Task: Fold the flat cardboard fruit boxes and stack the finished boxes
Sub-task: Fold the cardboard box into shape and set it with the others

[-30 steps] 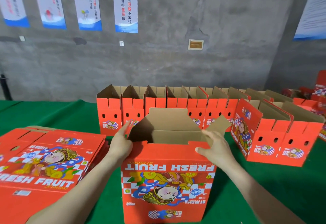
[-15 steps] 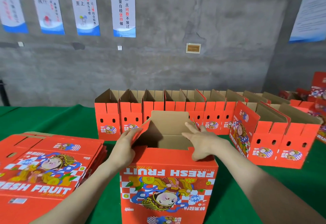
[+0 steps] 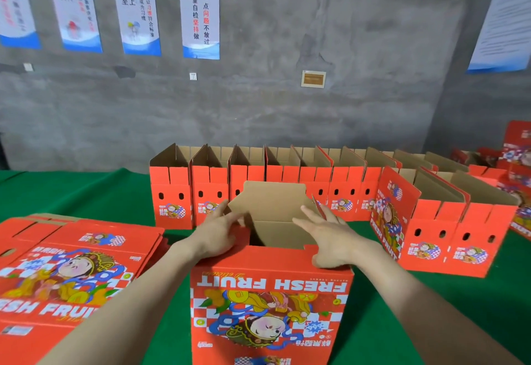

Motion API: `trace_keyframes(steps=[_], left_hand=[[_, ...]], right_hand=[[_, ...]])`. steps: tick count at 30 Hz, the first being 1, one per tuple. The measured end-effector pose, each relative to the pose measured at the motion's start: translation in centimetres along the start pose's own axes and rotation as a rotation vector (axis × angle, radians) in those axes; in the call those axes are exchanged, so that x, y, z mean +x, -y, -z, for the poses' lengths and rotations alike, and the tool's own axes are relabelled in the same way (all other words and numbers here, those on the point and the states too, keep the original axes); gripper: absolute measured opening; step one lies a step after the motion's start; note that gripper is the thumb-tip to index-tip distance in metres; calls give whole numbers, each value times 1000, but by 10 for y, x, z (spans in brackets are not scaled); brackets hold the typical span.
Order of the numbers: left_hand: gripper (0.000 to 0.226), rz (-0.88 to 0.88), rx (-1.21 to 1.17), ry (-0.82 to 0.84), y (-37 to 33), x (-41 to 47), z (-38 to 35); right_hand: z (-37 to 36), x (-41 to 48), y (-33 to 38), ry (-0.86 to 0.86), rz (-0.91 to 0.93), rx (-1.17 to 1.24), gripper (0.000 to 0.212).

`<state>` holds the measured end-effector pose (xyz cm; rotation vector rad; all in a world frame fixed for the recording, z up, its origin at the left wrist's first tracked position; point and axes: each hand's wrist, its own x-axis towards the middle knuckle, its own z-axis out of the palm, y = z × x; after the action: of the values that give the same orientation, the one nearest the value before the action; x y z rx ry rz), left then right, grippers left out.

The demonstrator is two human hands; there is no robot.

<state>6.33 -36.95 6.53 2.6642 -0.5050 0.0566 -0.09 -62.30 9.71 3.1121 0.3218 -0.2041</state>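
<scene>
The left hand [image 3: 219, 234] lies nearly flat, fingers straight, over the left top corner of the upright fruit box [image 3: 270, 301], fingertips touching its brown back flap [image 3: 273, 201]. The right hand [image 3: 330, 236] is palm-down with fingers spread over the right corner, thumb by the red front rim. The box stands on the green table [image 3: 86, 192] between the stack of flat boxes [image 3: 71, 264] and the row of folded boxes [image 3: 209, 180]; its bottom is cut off, and I cannot tell what lies under either palm.
</scene>
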Motion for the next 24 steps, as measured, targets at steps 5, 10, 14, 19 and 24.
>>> trace_keyframes(steps=[5,10,14,19,24], left_hand=[[82,134,46,92,1,8,1],[84,190,41,116,-5,13,0],[81,198,28,94,-8,13,-3],[80,188,27,70,-10,7,-2],[76,70,-37,-108,-8,-6,5]], right_hand=[[-20,-5,-12,-257,165,141,88],[-33,-12,-18,-526,306,314,83],[-39,-5,-19,-461,221,533,66],[-35,15,-21,-528,-46,784,21],[-28,25,-22,-542,-187,769,53]])
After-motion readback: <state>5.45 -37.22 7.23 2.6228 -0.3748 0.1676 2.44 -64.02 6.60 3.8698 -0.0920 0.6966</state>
